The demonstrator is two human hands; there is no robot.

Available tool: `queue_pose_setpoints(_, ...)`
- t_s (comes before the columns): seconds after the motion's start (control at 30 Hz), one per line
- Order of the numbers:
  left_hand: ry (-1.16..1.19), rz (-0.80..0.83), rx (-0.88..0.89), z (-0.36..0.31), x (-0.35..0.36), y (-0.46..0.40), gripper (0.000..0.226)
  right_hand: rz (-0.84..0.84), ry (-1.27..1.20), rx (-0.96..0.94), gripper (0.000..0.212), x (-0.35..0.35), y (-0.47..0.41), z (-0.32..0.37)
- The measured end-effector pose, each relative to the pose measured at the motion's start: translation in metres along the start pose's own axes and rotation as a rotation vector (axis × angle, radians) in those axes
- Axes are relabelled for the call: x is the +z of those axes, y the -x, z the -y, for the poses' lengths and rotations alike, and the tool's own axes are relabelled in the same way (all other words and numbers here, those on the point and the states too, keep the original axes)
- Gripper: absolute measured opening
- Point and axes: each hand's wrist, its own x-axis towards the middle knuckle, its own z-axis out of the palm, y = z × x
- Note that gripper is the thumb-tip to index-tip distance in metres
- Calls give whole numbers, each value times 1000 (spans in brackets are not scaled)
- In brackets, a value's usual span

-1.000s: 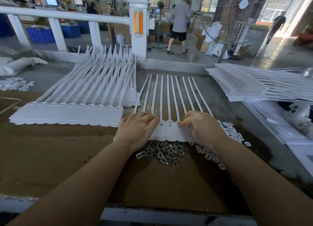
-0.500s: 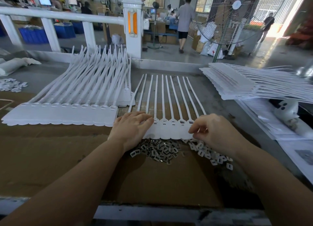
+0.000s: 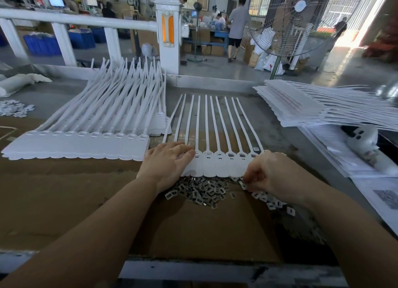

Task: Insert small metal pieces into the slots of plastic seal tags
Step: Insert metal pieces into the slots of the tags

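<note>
The flat left hand (image 3: pixel 169 162) presses the white plastic seal-tag strip (image 3: pixel 217 164) while the right hand (image 3: pixel 267 173), fingers curled, picks from small metal pieces (image 3: pixel 200 190) beneath it, likely needing the next open slot.

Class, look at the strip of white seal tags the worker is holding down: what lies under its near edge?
A heap of small metal pieces pokes out from beneath the strip of seal tags. How far it runs underneath is hidden by the plastic and the left hand.
</note>
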Motion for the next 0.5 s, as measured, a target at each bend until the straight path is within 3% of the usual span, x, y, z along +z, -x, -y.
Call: queue_pose_setpoints(0.5,6,3,0,1,1,-1,45,-49,211,-29,16,2,5,5)
